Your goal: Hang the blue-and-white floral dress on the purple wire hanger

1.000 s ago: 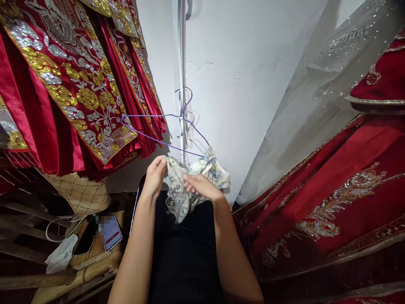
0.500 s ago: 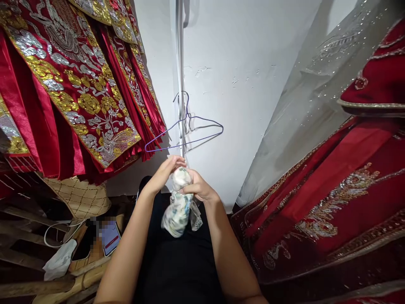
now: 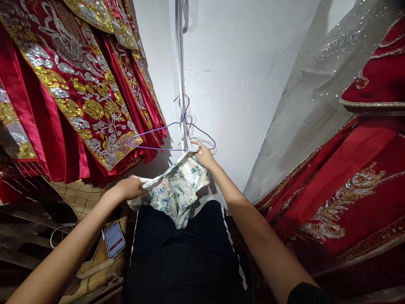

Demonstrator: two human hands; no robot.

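A pair of white, green and blue patterned underpants (image 3: 177, 190) is spread in front of me, its pale waistband stretched between my hands. My left hand (image 3: 130, 188) is closed on the left end of the waistband, lower than the other side. On the right end, my right hand (image 3: 204, 155) pinches the band between thumb and fingers. Just behind and above, a purple hanger (image 3: 172, 124) hangs from the white pole (image 3: 177, 55); its bottom bar passes close to my right fingers. I cannot tell whether the cloth touches the hanger.
Red garments with gold and silver embroidery (image 3: 91, 97) hang at the left. Beaded red clothing (image 3: 329, 211) and a sheer sparkly white one (image 3: 294, 114) hang at the right. A phone (image 3: 114, 240) lies on a wooden surface (image 3: 91, 278) at lower left. A white wall (image 3: 234, 50) stands behind.
The underpants were a rolled bundle held close between both hands. They are now opened out, and my hands have moved apart, left hand leftward, right hand up and to the right.
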